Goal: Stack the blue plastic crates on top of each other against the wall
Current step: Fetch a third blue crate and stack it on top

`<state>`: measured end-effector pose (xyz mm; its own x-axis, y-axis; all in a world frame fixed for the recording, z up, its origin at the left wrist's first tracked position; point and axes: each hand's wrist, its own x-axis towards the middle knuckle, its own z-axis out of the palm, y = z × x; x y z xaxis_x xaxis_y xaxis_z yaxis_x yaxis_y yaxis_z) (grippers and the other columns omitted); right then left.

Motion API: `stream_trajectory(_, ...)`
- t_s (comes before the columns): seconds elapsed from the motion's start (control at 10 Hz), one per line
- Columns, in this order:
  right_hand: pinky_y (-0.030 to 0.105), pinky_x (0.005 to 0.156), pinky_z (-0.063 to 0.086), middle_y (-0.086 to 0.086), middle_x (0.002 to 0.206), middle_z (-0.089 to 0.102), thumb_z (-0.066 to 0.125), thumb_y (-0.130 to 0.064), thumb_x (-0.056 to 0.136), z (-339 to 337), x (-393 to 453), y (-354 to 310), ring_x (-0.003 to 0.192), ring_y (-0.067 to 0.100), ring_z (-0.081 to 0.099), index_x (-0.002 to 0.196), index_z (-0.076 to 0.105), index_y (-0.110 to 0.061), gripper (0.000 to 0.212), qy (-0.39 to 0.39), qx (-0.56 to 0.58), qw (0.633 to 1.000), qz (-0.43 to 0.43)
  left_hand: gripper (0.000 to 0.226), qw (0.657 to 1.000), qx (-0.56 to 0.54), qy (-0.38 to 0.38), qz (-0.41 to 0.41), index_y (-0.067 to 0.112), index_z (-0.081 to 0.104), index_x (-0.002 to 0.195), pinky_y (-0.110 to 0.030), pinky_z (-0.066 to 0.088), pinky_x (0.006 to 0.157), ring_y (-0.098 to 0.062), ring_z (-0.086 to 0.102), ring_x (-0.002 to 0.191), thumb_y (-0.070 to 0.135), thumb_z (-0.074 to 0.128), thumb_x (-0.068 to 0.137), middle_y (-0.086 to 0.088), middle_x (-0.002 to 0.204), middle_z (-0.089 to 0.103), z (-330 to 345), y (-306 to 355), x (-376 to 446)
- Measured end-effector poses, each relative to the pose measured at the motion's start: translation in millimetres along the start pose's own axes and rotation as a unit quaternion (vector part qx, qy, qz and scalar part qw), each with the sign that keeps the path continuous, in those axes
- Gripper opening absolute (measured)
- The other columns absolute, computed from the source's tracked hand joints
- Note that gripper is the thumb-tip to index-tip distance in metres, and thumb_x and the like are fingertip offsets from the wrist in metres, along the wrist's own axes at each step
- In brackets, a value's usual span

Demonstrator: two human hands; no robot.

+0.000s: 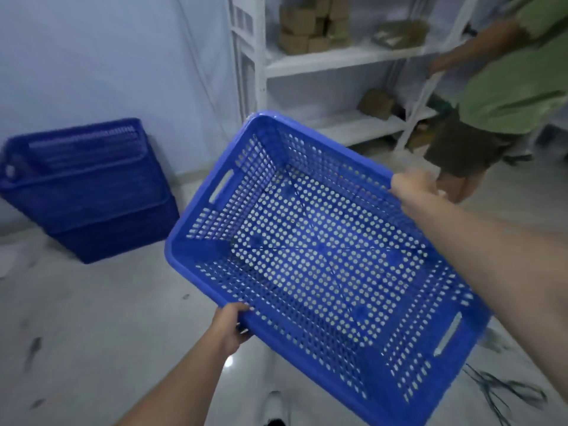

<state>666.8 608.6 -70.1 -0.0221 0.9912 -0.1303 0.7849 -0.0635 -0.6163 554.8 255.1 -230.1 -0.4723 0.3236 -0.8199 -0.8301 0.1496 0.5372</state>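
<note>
I hold an empty blue perforated plastic crate (316,250) in the air, tilted, its open side facing me. My left hand (230,325) grips its near long rim from below. On the far long rim, my right hand (413,187) is closed. A stack of darker blue crates (89,192) stands on the floor against the pale wall at the left, nested one in another and leaning a little. The held crate is to the right of that stack and apart from it.
White metal shelving (338,59) with cardboard boxes (313,26) stands behind the crate. A person in a green shirt (516,87) bends at the shelves on the right. Scissors (501,392) lie on the grey floor at the lower right. My shoe (276,407) shows below.
</note>
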Motion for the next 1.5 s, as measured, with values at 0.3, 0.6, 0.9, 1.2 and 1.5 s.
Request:
stream_trajectory(0.3,0.038,0.080,0.027,0.022,0.132,0.055,0.041,-0.023,0.086,88,-32,-199,0.100,0.031,0.047,0.125,0.059,-0.004,0.047,-0.089,-0.060,0.972,-0.209,0.012,0.988,-0.150,0.011,0.017,0.006,0.052,0.086,-0.037,0.059,0.053,-0.025,0.058,0.077,-0.004,0.046,0.086,-0.011,0.082,0.056,-72,103,15)
stream_trajectory(0.6,0.032,0.085,0.035,0.006,0.072,0.040,0.041,-0.021,0.082,202,-44,-370,0.094,0.027,0.044,0.072,0.051,-0.009,0.019,-0.100,-0.055,0.939,-0.323,0.009,0.965,-0.254,0.054,0.022,0.004,0.053,0.085,-0.049,0.055,0.051,-0.029,0.062,0.079,0.000,0.045,0.085,-0.015,0.081,0.065,-102,203,57)
stream_trajectory(0.9,0.035,0.090,0.031,0.010,0.104,0.068,0.054,-0.010,0.082,314,-53,-550,0.108,0.030,0.059,0.079,0.059,-0.017,0.009,-0.135,-0.074,0.889,-0.431,0.014,0.928,-0.353,0.101,0.064,0.007,0.044,0.077,-0.051,0.055,0.078,-0.033,0.056,0.098,-0.005,0.050,0.081,-0.015,0.095,0.052,-130,336,111)
stream_trajectory(1.2,0.034,0.105,0.028,0.009,0.116,0.068,0.057,0.000,0.079,412,-127,-688,0.116,0.030,0.057,0.098,0.068,-0.019,0.029,-0.162,-0.039,0.856,-0.490,0.013,0.891,-0.431,0.110,0.093,0.009,0.039,0.072,-0.052,0.056,0.075,-0.034,0.057,0.094,-0.002,0.040,0.079,-0.012,0.097,0.052,-218,438,158)
stream_trajectory(1.5,0.033,0.099,0.032,0.003,0.086,0.063,0.047,0.000,0.081,507,-190,-797,0.098,0.029,0.057,0.074,0.060,-0.020,0.025,-0.123,-0.034,0.872,-0.473,0.024,0.897,-0.419,0.110,0.085,0.009,0.051,0.108,-0.046,0.059,0.056,-0.031,0.061,0.085,0.012,0.050,0.085,-0.013,0.103,0.063,-347,550,205)
